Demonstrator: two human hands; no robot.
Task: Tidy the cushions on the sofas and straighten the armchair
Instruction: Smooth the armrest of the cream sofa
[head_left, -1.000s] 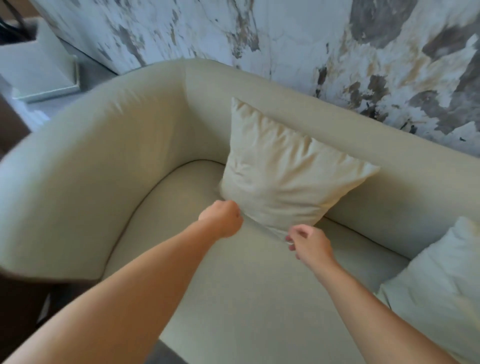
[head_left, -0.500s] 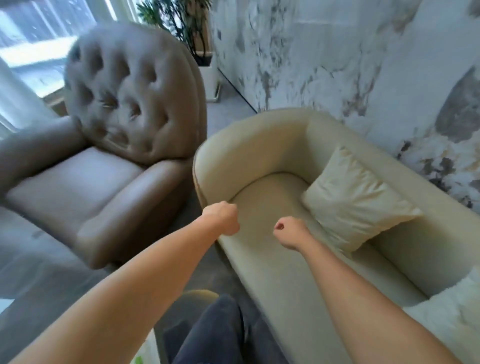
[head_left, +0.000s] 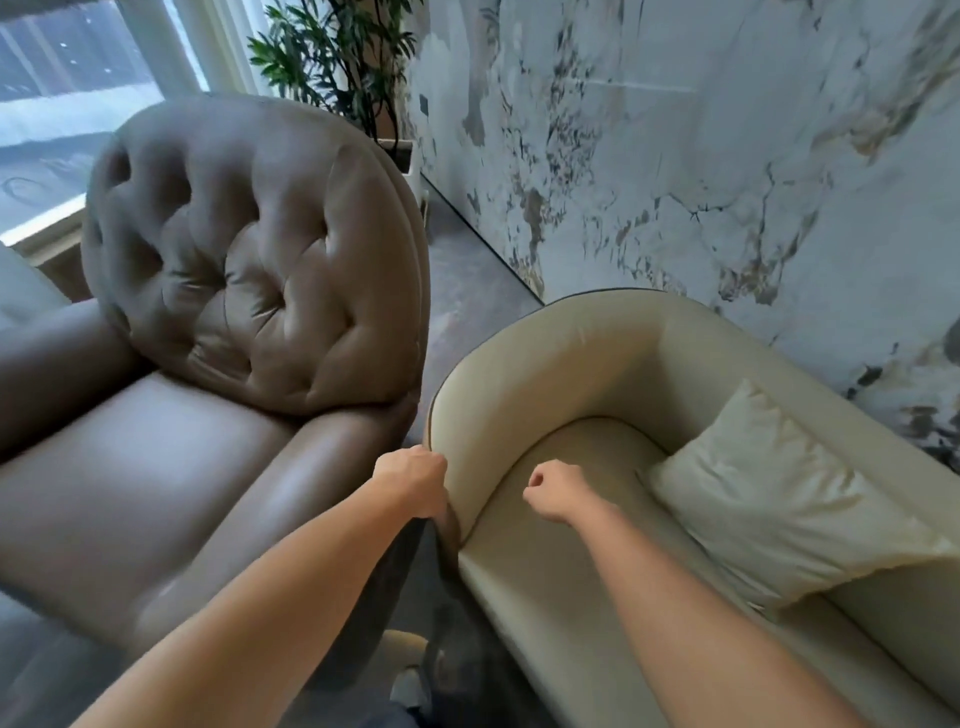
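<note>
A brown leather armchair (head_left: 171, 467) with a round tufted back stands on the left. Beside it on the right is a cream sofa (head_left: 550, 374) with a curved arm. A cream cushion (head_left: 779, 499) leans against the sofa's back, upright and slightly tilted. My left hand (head_left: 413, 480) is a closed fist in the narrow gap between the armchair's arm and the sofa's arm; whether it touches either is unclear. My right hand (head_left: 556, 491) is a closed fist hovering over the sofa seat, left of the cushion, holding nothing.
A marbled wall (head_left: 701, 156) runs behind the sofa. A potted plant (head_left: 337, 62) stands in the far corner by a window (head_left: 62, 93). Grey floor (head_left: 467, 280) lies between the armchair back and the wall. My dark trouser leg (head_left: 447, 670) shows below.
Both hands let go of the cushion and drew back as fists. My view swung left and back, bringing the armchair into sight. My left hand moved to the gap between the two arms.
</note>
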